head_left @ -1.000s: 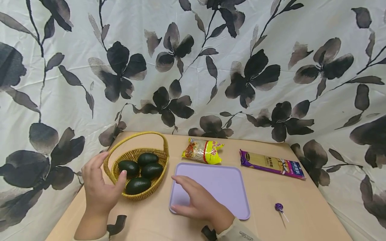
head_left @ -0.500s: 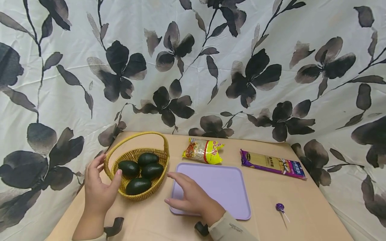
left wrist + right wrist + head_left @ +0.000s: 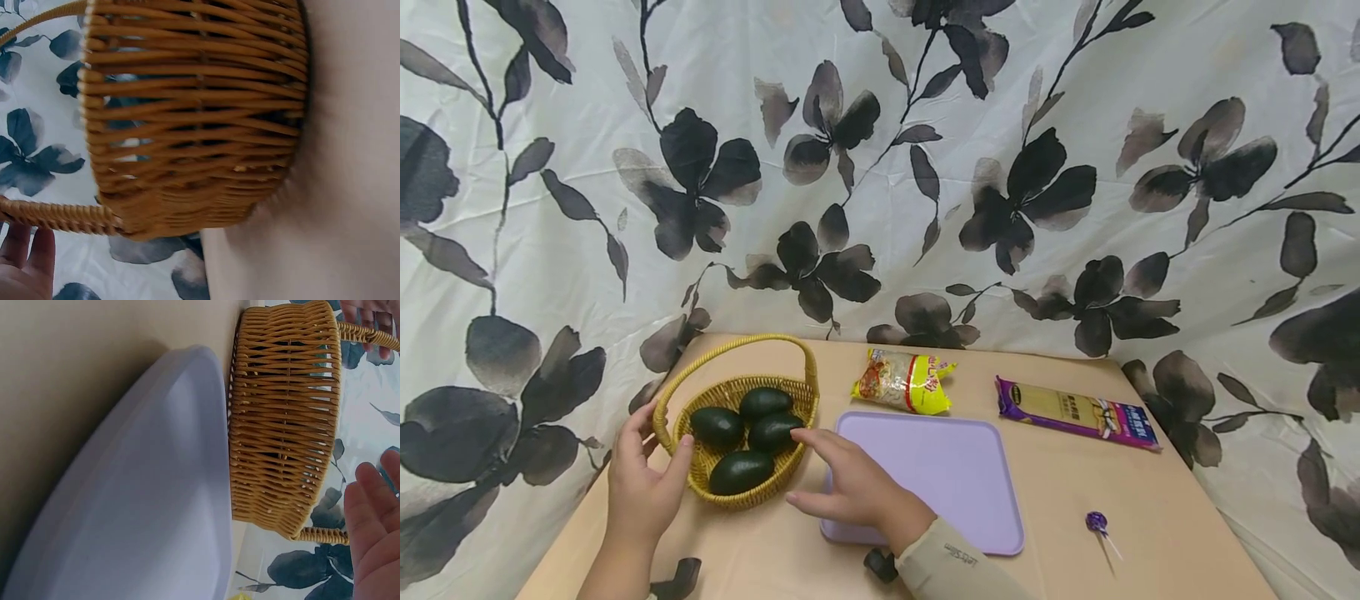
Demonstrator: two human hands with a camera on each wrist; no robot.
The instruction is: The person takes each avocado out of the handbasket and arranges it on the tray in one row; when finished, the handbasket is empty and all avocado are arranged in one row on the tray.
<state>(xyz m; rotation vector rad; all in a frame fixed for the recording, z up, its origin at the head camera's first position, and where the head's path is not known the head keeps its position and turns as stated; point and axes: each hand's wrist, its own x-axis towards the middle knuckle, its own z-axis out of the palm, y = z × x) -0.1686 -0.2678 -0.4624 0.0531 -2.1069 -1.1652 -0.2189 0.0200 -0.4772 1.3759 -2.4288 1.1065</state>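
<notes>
A yellow wicker basket (image 3: 737,502) with a tall arched handle stands at the left of the table, holding several dark green avocados (image 3: 741,472). My left hand (image 3: 643,496) is at its left side, fingers behind the handle's foot and thumb apart in front. In the left wrist view, fingertips (image 3: 41,250) show right at the handle. My right hand (image 3: 853,487) hovers over the left edge of a lilac tray (image 3: 940,475), its fingers extended. From the head, its forefinger overlaps the basket's right rim. The right wrist view shows nothing in the right palm (image 3: 381,550).
Behind the tray lies a yellow-and-clear food packet (image 3: 904,382). A long purple-and-gold packet (image 3: 1078,412) is at the back right, and a purple-wrapped lollipop (image 3: 1097,523) lies at the front right. A floral curtain (image 3: 880,167) hangs behind the table.
My right hand has moved left from over the tray to the basket's right rim. My left hand has shifted slightly left, its fingers closer round the handle's foot. The basket stays in place.
</notes>
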